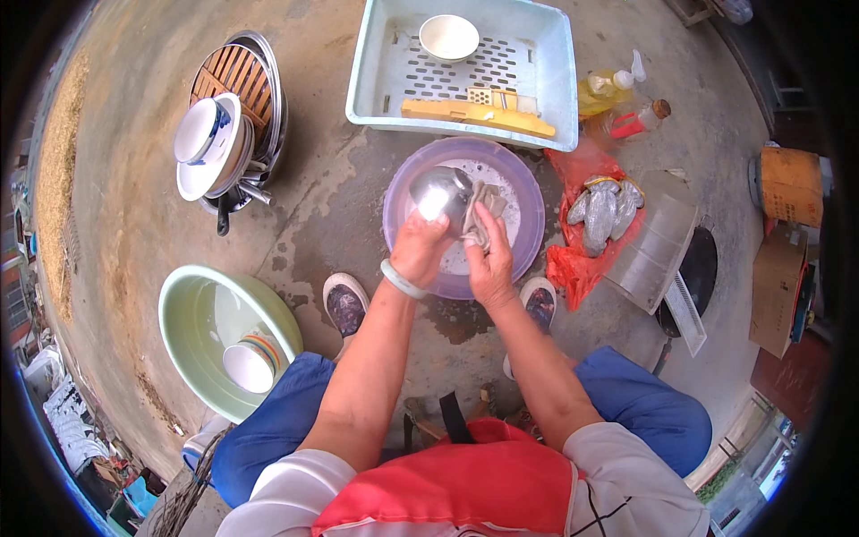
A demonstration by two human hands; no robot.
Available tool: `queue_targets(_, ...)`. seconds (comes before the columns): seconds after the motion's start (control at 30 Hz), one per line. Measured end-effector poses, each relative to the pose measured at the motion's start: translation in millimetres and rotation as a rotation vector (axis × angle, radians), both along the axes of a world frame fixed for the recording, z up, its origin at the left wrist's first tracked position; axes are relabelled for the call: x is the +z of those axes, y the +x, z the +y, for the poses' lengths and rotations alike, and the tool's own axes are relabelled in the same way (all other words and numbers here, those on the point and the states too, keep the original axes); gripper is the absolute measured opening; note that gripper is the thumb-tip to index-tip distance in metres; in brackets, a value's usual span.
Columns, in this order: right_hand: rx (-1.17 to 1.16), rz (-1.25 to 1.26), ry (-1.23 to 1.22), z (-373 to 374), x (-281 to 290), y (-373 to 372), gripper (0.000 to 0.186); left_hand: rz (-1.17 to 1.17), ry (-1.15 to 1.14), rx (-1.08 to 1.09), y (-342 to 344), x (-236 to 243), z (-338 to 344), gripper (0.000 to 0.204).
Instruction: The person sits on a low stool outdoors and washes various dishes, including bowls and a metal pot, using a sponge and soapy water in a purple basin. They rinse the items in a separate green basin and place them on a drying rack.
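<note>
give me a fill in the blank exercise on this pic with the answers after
1. The left hand and right hand are over a foamy basin coloured ____.
2. The cloth is in the ____ hand.
3. The light-blue crate holds a round bowl coloured ____.
4. The shiny bowl in the left hand is made of ____.

Missing words: purple; right; white; metal.

Shiny metal bowl (438, 190), tilted, was toward purple basin's (532, 201) ten o'clock; crumpled beige cloth (486, 202) at bowl's three o'clock.
</note>
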State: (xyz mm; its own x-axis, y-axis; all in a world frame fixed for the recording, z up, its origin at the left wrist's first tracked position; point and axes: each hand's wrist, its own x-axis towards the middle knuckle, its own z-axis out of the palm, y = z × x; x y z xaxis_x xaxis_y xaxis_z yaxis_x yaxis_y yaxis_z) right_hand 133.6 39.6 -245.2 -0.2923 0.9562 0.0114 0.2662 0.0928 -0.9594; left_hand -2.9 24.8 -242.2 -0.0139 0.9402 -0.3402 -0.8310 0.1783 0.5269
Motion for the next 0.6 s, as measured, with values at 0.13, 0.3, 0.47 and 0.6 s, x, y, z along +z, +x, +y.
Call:
queue_targets(0.13,0.08,-0.053,0.127,-3.8,-4.3,-2.6,0.054,0.866,0.076,-0.237,-17.0,-7.2,-1.4,0.045)
queue_targets(0.3,0.217,-0.17,0.343,16.1,-6.8,-7.4,0.049,0.424,-0.053,-0.172,-13.1,6.1,-7.1,0.039)
queue_targets(0.47,0.255,-0.151,-0.052,60.0,-22.5,-12.5,0.042,0.963,0.135,-0.405,-17.4,-54.1,-28.6,0.023)
queue_targets(0.6,0.258,-0.013,-0.82,102.5,-42.1,-2.9,0.038,1.161,0.217,-0.507,-3.8,-69.1,-40.7,0.025)
